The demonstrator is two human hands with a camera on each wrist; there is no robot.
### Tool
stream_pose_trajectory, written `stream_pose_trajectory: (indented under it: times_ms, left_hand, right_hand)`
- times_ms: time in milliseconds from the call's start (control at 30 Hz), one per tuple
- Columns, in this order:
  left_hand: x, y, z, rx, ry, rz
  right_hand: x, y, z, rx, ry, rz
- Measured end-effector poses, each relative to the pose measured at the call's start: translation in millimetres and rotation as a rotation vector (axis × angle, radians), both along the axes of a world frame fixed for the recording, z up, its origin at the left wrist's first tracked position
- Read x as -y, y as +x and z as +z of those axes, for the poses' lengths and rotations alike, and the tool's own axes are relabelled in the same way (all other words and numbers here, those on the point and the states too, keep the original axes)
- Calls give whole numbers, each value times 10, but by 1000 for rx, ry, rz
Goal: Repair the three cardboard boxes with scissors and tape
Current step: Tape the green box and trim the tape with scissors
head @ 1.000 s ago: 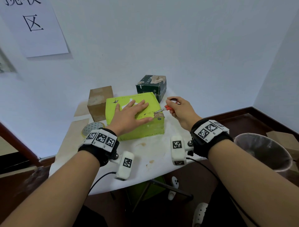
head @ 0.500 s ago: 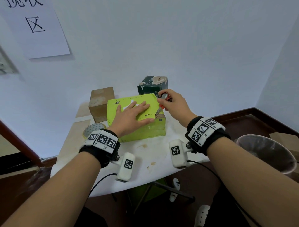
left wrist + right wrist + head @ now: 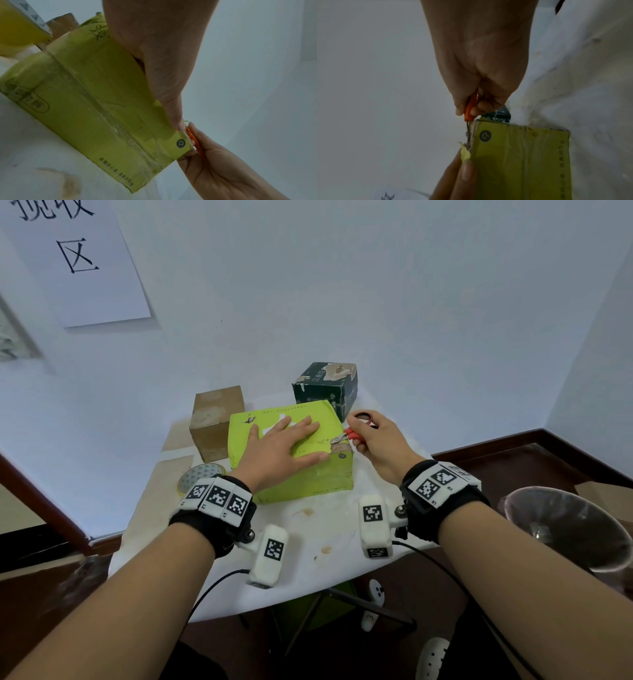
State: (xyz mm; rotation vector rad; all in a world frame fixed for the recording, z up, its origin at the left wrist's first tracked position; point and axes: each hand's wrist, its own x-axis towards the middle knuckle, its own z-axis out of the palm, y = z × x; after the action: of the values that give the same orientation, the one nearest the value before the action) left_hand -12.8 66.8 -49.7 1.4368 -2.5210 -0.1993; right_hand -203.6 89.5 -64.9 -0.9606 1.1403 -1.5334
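A lime-green cardboard box (image 3: 305, 474) (image 3: 96, 102) (image 3: 522, 155) lies mid-table, clear tape running across it. My left hand (image 3: 284, 445) lies flat on its lid, fingers spread, thumb along the near right edge. My right hand (image 3: 371, 436) grips small orange-handled scissors (image 3: 346, 435) (image 3: 470, 108), whose blades sit at the torn top right corner of the green box. A brown box (image 3: 215, 422) stands at the back left. A dark green box (image 3: 325, 388) stands behind the lime one. A tape roll (image 3: 198, 475) lies left of my left wrist.
The white-covered table (image 3: 308, 542) has brown stains near its front edge. The wall is close behind the boxes. A bin with a clear liner (image 3: 565, 525) stands on the floor to the right. Table legs and white shoes show below.
My right hand has shifted with the scissors around the box's right corner, up toward the back and down again to the torn corner. The left hand stayed pressed on the lid.
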Motion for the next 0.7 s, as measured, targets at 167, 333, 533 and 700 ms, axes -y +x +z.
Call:
stream_pose_trajectory:
  times_ms: [167, 333, 533, 700]
  left_hand:
    - [-18, 11, 2, -6, 1, 11]
    - [-23, 10, 46, -125, 76, -20]
    - [-36, 64, 89, -297, 180, -56]
    - [-74, 64, 107, -289, 151, -64]
  right_hand:
    - [0, 99, 37, -240, -121, -12]
    - [16, 52, 5, 2, -66, 63]
    - [-37, 28, -17, 10, -76, 74]
    - [-121, -16, 216, -348, -204, 31]
